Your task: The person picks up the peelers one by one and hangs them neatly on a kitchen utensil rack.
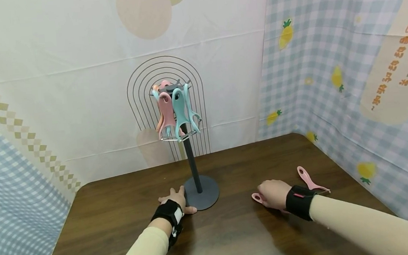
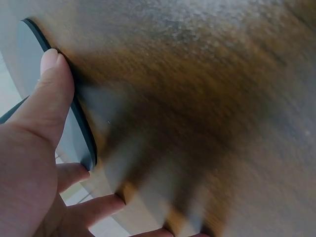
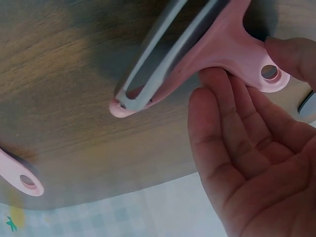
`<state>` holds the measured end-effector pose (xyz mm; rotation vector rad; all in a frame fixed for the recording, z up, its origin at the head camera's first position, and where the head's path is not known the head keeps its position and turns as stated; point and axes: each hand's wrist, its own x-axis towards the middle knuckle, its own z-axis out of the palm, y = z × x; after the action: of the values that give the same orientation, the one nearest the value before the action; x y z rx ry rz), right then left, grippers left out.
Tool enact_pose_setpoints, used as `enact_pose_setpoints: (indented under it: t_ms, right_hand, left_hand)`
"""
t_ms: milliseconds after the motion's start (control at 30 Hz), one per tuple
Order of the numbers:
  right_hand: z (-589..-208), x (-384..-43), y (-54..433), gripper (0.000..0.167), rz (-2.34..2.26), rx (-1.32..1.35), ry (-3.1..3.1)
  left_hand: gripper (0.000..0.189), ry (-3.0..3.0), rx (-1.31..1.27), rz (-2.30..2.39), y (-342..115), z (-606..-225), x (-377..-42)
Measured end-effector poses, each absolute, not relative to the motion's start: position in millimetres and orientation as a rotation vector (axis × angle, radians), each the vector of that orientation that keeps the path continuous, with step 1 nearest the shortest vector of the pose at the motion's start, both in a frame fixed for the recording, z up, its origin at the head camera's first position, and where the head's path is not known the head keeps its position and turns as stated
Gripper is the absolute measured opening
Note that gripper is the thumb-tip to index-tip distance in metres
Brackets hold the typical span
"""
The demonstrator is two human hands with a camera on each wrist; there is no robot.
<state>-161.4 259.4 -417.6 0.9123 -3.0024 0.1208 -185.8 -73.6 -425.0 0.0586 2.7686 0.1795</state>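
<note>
A dark grey stand [image 1: 191, 161] rises from a round base [image 1: 210, 191] on the table. My left hand [image 1: 175, 199] rests at the base's left edge, its thumb [image 2: 57, 89] on the rim and its other fingers spread toward the tabletop. Around the handle of a pink Y-shaped peeler [image 3: 232, 49], my right hand [image 1: 274, 194] has its thumb on one side and its fingers on the other. That peeler lies low over the table, its metal blade toward the right wrist camera. A second pink peeler [image 1: 308, 181] lies beyond the right hand.
At the stand's top hang several peelers, among them a pink one [image 1: 166, 108] and a turquoise one [image 1: 179, 105]. The brown wooden table [image 1: 123, 199] meets a white cloth backdrop [image 1: 79, 114] behind and a checked cloth [image 1: 333, 104] at right.
</note>
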Motion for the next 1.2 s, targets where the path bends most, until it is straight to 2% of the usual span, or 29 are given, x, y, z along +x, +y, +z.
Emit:
enact_pose_setpoints:
  t_ms: [667, 1000, 1200]
  right_hand:
    - [-420, -157, 250, 0.025, 0.099, 0.870, -2.996]
    - [-416, -160, 248, 0.027, 0.091, 0.861, -2.998]
    - [-407, -162, 245, 0.023, 0.083, 0.851, -2.995]
  left_hand:
    - [0.099, 2.760, 0.112, 0.218, -77, -411, -180]
    - [0.096, 2.778, 0.084, 0.181, -76, -427, -188]
    - [0.098, 2.755, -0.036, 0.248, -73, -431, -188]
